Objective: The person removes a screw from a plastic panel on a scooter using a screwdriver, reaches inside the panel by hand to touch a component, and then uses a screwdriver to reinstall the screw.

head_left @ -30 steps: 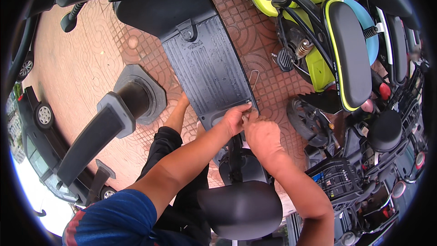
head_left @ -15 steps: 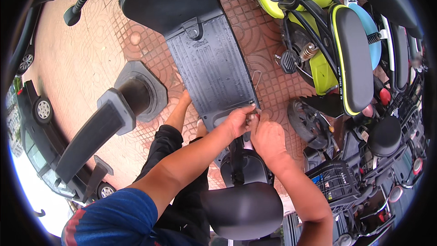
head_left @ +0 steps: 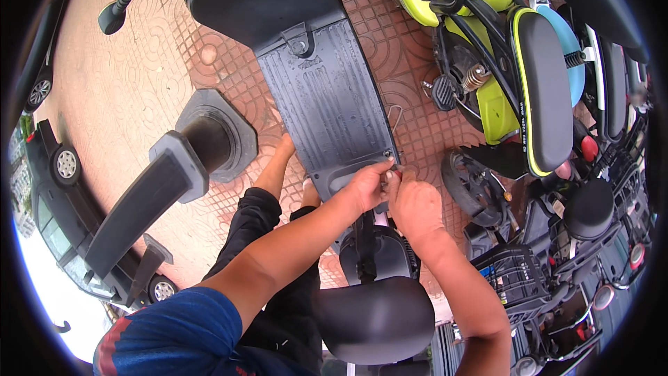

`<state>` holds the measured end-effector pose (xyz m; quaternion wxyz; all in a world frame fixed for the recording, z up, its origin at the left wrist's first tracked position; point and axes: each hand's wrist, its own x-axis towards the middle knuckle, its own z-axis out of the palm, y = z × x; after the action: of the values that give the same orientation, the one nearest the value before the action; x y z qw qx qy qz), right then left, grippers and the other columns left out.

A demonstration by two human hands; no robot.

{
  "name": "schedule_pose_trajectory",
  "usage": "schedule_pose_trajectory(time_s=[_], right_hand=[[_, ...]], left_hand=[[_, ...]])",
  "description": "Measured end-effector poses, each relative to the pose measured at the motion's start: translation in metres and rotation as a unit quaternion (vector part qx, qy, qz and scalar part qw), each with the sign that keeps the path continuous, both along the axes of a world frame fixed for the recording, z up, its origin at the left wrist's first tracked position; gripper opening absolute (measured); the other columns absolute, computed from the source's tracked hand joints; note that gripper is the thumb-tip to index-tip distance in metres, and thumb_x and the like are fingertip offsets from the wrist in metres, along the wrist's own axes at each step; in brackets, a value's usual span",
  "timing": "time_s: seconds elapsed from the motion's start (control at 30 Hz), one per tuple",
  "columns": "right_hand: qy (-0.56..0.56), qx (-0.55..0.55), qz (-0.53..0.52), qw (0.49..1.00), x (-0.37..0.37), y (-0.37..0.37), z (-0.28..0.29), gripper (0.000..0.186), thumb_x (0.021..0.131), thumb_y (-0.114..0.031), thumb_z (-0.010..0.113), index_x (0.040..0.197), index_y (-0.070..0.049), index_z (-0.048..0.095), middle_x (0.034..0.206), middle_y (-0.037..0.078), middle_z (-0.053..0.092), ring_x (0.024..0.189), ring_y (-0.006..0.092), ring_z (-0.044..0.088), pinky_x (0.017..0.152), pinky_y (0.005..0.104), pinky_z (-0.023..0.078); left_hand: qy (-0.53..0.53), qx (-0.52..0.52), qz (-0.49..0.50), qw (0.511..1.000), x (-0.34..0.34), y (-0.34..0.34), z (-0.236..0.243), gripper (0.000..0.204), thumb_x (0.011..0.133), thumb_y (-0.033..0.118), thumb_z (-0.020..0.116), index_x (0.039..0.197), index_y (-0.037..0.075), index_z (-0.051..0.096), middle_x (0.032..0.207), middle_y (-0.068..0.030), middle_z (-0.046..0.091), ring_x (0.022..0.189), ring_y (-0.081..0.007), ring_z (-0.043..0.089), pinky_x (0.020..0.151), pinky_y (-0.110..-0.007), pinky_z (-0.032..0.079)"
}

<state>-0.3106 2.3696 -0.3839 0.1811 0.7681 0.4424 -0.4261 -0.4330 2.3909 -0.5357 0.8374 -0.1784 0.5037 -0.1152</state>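
A black scooter's ridged footboard (head_left: 323,101) runs down the middle, with a small fastener (head_left: 389,153) at its lower right corner. My left hand (head_left: 369,184) is closed at that corner, thumb and fingertips around something small that I cannot make out. My right hand (head_left: 416,207) meets it just to the right, fingers curled and pinched on something small, also unclear. Below both hands are the dark frame and a black seat (head_left: 372,317). My bare lower legs show left of the footboard.
A yellow-green scooter (head_left: 539,87) stands close on the right, with more scooters and a wire basket (head_left: 509,282) behind it. On the left lie a dark bollard-like post on a hexagonal base (head_left: 216,108) and, farther out, a parked car (head_left: 56,209). The ground is reddish patterned paving (head_left: 202,56).
The scooter and both hands sit slightly farther right in the picture than a second ago, partly from a shift of view. My fingers have shifted a little at the footboard's corner.
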Motion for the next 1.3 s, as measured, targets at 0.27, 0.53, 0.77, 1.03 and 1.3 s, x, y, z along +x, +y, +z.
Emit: schedule_pose_trajectory(time_s=[0.27, 0.53, 0.77, 1.03, 1.3], right_hand=[[-0.032, 0.062, -0.012, 0.997, -0.005, -0.012, 0.0, 0.057, 0.104, -0.037, 0.067, 0.143, 0.003, 0.057, 0.106, 0.023, 0.073, 0.089, 0.0311, 0.078, 0.075, 0.0381, 0.063], [0.007, 0.066, -0.036, 0.997, 0.002, -0.013, -0.013, 0.052, 0.104, -0.036, 0.066, 0.137, 0.003, 0.06, 0.115, 0.024, 0.071, 0.084, 0.0335, 0.077, 0.069, 0.0416, 0.064], [-0.024, 0.057, 0.017, 0.998, -0.005, -0.01, 0.0, 0.06, 0.102, -0.034, 0.069, 0.15, -0.001, 0.053, 0.115, 0.023, 0.069, 0.089, 0.0333, 0.076, 0.071, 0.0371, 0.063], [-0.048, 0.062, 0.043, 0.996, -0.006, -0.002, -0.002, 0.05, 0.098, -0.031, 0.071, 0.136, 0.001, 0.063, 0.105, 0.016, 0.069, 0.084, 0.0271, 0.074, 0.074, 0.0314, 0.062], [0.011, 0.053, -0.059, 0.997, -0.001, -0.02, -0.037, 0.051, 0.098, -0.027, 0.07, 0.137, 0.005, 0.06, 0.105, 0.016, 0.068, 0.082, 0.0282, 0.073, 0.073, 0.0348, 0.062]], left_hand=[[-0.021, 0.019, -0.014, 1.0, -0.002, -0.003, -0.01, 0.03, 0.108, 0.035, 0.067, 0.113, 0.006, 0.069, 0.106, -0.0086, 0.073, 0.105, -0.0256, 0.07, 0.102, -0.044, 0.056], [-0.047, 0.031, 0.007, 0.998, -0.001, 0.0, 0.001, 0.031, 0.111, 0.034, 0.061, 0.115, 0.004, 0.07, 0.11, -0.0107, 0.074, 0.108, -0.0258, 0.07, 0.105, -0.045, 0.054], [-0.058, 0.014, 0.013, 0.998, -0.006, -0.007, -0.006, 0.032, 0.111, 0.037, 0.06, 0.111, 0.007, 0.071, 0.105, -0.0069, 0.073, 0.099, -0.0222, 0.067, 0.092, -0.039, 0.051], [-0.063, 0.019, 0.013, 0.998, -0.012, -0.016, -0.025, 0.033, 0.111, 0.036, 0.061, 0.117, 0.004, 0.07, 0.118, -0.0106, 0.075, 0.112, -0.0248, 0.069, 0.106, -0.042, 0.053], [0.0, 0.042, -0.034, 0.999, 0.007, 0.005, 0.004, 0.028, 0.111, 0.034, 0.062, 0.111, 0.007, 0.071, 0.099, -0.0055, 0.071, 0.088, -0.0175, 0.064, 0.075, -0.033, 0.048]])
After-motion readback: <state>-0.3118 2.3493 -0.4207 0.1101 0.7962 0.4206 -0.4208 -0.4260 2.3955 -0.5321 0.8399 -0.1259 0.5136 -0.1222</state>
